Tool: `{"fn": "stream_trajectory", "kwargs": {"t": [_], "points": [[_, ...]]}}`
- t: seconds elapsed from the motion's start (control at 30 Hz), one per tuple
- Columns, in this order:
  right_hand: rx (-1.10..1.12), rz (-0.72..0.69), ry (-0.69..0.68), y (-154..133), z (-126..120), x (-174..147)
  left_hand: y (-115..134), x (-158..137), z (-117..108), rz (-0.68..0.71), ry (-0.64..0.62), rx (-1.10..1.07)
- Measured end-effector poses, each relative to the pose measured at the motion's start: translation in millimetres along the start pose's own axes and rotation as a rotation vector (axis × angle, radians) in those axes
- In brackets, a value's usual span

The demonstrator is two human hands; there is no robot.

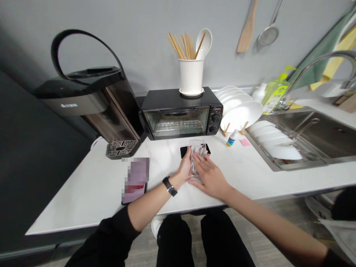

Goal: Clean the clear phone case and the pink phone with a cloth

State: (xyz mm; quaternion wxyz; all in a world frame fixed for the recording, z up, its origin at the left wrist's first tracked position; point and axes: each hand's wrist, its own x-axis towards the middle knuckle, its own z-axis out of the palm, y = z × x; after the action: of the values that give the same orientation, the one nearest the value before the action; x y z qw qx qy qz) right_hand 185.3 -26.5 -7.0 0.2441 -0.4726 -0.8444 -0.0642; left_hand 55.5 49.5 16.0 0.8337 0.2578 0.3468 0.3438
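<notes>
Over the white counter, my left hand [183, 167] is closed on the edge of a clear, see-through case [194, 172] that looks like a phone case. A crumpled pale grey cloth [198, 150] lies against the inside of the case. My right hand [210, 177] presses that cloth down with its fingers, the thumb lower at the near side. Behind and partly under the case, a black phone [183, 151] lies flat on the counter, mostly covered. A small spray bottle [231, 138] with a blue and yellow label stands to the right, beside a pink square piece [245, 142].
A black toaster oven [178, 122] stands behind my hands, with a white cup of chopsticks [191, 76] on top. A drinks dispenser [111, 111] is at left, near a blurred purple-screened device [138, 176]. White plates [241, 113] and a sink [319, 137] lie right.
</notes>
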Motion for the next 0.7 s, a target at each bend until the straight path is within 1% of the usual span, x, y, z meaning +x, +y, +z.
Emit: {"fn": "stream_trajectory", "kwargs": {"t": [0.1, 0.17, 0.27, 0.33, 0.37, 0.43, 0.5, 0.57, 0.6, 0.63, 0.67, 0.7], "points": [[0.023, -0.071, -0.024, -9.7, 2.2, -15.9, 4.8, -0.9, -3.0, 0.109, -0.056, 0.002], [0.003, -0.037, -0.022, -4.2, -1.3, -17.5, 5.1, 0.2, -2.7, 0.124, -0.043, 0.027], [-0.034, 0.109, 0.031, 8.0, -4.2, 1.1, 0.5, 2.4, -0.6, 0.012, -0.025, 0.022], [-0.007, 0.133, 0.065, 8.3, 0.2, 17.1, -1.6, 2.6, -0.9, -0.030, 0.004, -0.006], [0.018, 0.109, 0.076, 5.2, 3.8, 22.3, -1.3, 2.1, -1.9, -0.020, 0.019, -0.018], [0.064, 0.030, 0.106, -4.0, 10.8, 23.5, 2.0, 0.3, -4.7, 0.051, 0.031, -0.017], [0.118, -0.044, 0.165, -10.2, 12.7, 12.8, 7.5, -1.6, -7.3, 0.130, -0.016, 0.030], [0.186, -0.072, 0.216, -6.4, 6.6, -4.8, 12.7, -2.4, -8.6, 0.200, -0.074, 0.089], [0.214, -0.046, 0.235, -0.2, 1.0, -14.7, 14.7, -2.3, -8.9, 0.235, -0.092, 0.116], [0.228, 0.012, 0.246, 8.3, -5.5, -24.5, 16.3, -1.9, -9.1, 0.270, -0.098, 0.135], [0.224, 0.102, 0.258, 18.4, -12.4, -34.1, 17.5, -1.3, -9.4, 0.305, -0.092, 0.145], [0.209, 0.230, 0.271, 29.2, -18.9, -43.3, 18.5, -0.5, -9.8, 0.339, -0.071, 0.147]]}}
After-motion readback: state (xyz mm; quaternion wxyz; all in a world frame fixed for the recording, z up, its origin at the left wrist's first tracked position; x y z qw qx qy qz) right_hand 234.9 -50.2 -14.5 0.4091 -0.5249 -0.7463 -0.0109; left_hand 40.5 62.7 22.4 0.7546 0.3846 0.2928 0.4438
